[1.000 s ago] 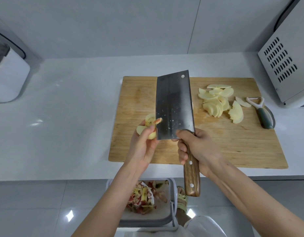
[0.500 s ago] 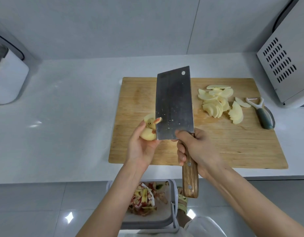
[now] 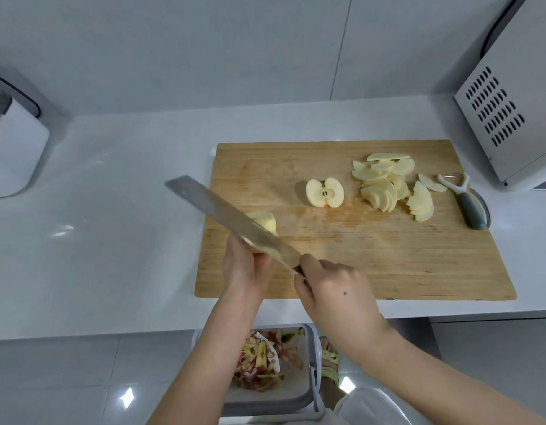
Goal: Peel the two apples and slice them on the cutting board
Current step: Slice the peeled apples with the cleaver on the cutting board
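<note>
An apple piece [image 3: 264,220] gripped by the left hand [image 3: 244,271] is being half hidden by the blurred cleaver [image 3: 222,216] clasped by the right hand [image 3: 336,292]. Peels [image 3: 259,363] are being held in a bin [image 3: 284,392].

White countertop [image 3: 112,240], pale panelled wall [image 3: 204,50], glossy grey floor [image 3: 66,378], perhaps tiled

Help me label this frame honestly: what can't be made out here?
Head view only:
- The apple piece in the left hand: mostly hidden by the cleaver and the palm; its cut face is unseen.
- The cleaver: blade motion-blurred, handle buried in the right hand; whether the edge touches the apple piece is unclear.
- The bin: partly covered by both forearms.
- The left appliance and right appliance: cut off by the frame edges.
</note>
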